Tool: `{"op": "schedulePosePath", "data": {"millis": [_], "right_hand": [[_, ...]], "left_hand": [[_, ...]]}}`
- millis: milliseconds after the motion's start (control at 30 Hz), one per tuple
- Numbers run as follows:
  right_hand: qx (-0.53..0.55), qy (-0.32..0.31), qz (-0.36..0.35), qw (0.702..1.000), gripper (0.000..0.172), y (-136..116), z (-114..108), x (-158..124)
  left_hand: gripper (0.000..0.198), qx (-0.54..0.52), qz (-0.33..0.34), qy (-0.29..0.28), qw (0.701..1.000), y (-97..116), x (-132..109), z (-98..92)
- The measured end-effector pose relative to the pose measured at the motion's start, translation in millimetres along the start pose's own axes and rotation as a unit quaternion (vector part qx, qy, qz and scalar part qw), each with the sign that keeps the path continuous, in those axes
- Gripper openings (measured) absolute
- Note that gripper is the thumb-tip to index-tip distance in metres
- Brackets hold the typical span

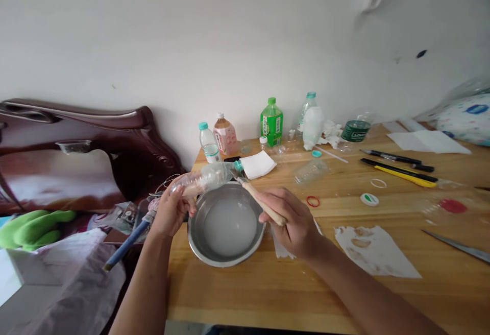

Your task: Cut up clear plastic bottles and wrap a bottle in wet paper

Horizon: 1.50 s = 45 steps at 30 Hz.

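Note:
My left hand is wrapped round the body of a clear plastic bottle, which lies nearly level with its teal neck pointing right. In my right hand is a brush with a pale wooden handle. The brush's tip meets the bottle near its neck. Below both hands stands a metal bowl holding cloudy whitish liquid. A white piece of paper lies just behind the bottle's neck. Another scrap of paper is partly hidden under my right hand.
Along the wall stand a green bottle, a pink-labelled bottle and a teal-capped bottle. To the right lie a yellow utility knife, scissors, a stained paper and a red rubber band. A carved wooden headboard is at left.

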State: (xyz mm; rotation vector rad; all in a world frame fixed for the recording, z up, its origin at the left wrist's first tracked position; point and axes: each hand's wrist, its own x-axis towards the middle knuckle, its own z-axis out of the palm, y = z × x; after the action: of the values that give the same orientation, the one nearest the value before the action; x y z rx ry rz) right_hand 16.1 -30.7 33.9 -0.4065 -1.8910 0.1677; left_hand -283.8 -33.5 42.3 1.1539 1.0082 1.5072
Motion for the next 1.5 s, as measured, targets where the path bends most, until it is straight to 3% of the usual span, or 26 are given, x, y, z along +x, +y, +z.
{"op": "schedulePosePath", "data": {"millis": [233, 333, 533, 733, 900, 1067, 1300, 1500], "right_hand": [[0.006, -0.015, -0.015, 1.000, 0.047, -2, 3, 0], [0.009, -0.017, -0.033, 0.999, 0.046, -2, 4, 0], [0.023, -0.037, -0.035, 0.998, 0.041, -3, 4, -2], [0.039, -0.066, -0.059, 0.995, 0.041, -4, 5, -2], [0.070, -0.007, -0.016, 0.997, 0.053, -1, 2, -5], [0.063, 0.051, 0.044, 0.996, 0.057, -1, -1, -6], [0.088, -0.018, 0.000, 0.996, 0.048, -8, 2, -3], [0.042, 0.101, 0.085, 0.990, 0.038, -3, 1, 1]], "left_hand": [[0.055, 0.008, 0.021, 0.054, 0.998, -3, 5, 1.4], [0.056, 0.015, 0.032, 0.050, 0.998, -6, 7, -2.3], [0.083, 0.032, 0.018, 0.008, 0.999, -11, 5, -7.6], [0.060, 0.061, 0.010, -0.010, 0.998, -10, 3, -5.7], [0.064, 0.098, 0.054, 0.002, 0.994, -11, 3, -7.4], [0.054, 0.158, 0.062, -0.016, 0.985, -12, 0, -6.8], [0.052, 0.197, 0.083, 0.019, 0.977, -9, -1, -5.1], [0.054, 0.217, 0.084, -0.004, 0.973, -13, 0, -8.9]]}}
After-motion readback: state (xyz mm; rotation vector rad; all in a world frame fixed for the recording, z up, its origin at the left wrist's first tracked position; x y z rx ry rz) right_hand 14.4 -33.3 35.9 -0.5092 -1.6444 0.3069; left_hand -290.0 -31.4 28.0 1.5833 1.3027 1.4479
